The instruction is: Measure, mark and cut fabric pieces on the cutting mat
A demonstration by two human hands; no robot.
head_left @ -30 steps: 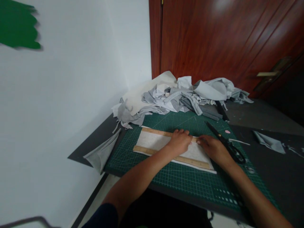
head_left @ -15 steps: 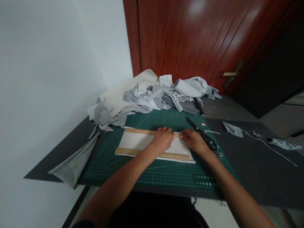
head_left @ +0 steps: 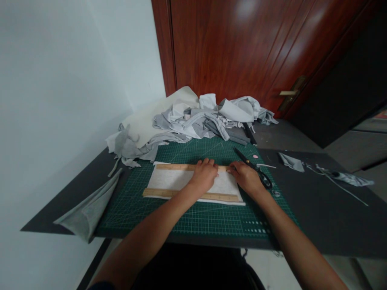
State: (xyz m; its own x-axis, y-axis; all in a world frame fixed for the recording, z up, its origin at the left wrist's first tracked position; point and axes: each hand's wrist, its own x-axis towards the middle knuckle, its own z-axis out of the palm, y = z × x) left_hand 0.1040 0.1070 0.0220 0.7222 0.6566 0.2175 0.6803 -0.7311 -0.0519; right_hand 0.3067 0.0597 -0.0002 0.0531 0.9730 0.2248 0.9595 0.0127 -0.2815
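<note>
A white cloth (head_left: 169,178) lies flat on a green cutting mat (head_left: 199,221), with one wooden ruler (head_left: 172,166) along its far edge and a second wooden ruler (head_left: 219,197) along its near edge. My left hand (head_left: 205,174) is closed over the far ruler, fingertips at its far side, pressing it onto the cloth. Close beside it, my right hand (head_left: 244,175) pinches the cloth's far edge by that ruler's right end; its fingertips are partly hidden. Black scissors (head_left: 252,166) lie just beyond the right hand.
A heap of grey and white fabric scraps (head_left: 196,121) covers the back of the dark table (head_left: 317,217). A folded grey cloth (head_left: 87,211) hangs over the front left edge. Scraps and cord (head_left: 292,162) lie at right. A wall and a red-brown door (head_left: 223,52) stand behind.
The whole view has shifted slightly. My right hand's fingers have moved a little at the cloth's far edge; the left hand stays on the far ruler.
</note>
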